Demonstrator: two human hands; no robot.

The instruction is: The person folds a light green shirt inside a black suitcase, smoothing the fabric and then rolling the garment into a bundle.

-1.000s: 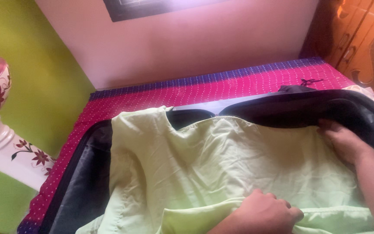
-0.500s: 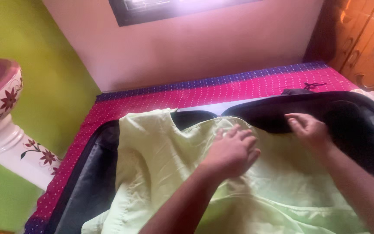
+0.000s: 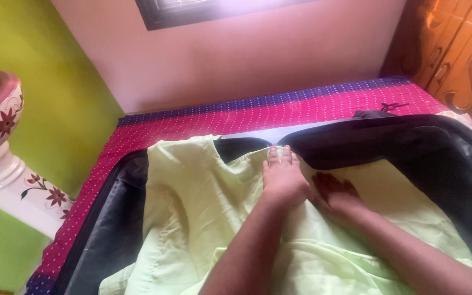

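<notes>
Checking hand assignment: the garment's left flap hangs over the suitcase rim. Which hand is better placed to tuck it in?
Probably the left hand. It lies flat on the pale green garment, nearer the flap draped over the black suitcase rim. The right hand presses the cloth farther right and would have to cross over.

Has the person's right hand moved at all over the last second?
Yes. The right hand has slid left across the pale green cloth, away from the black suitcase's right side, and now lies flat beside the left hand.
</notes>
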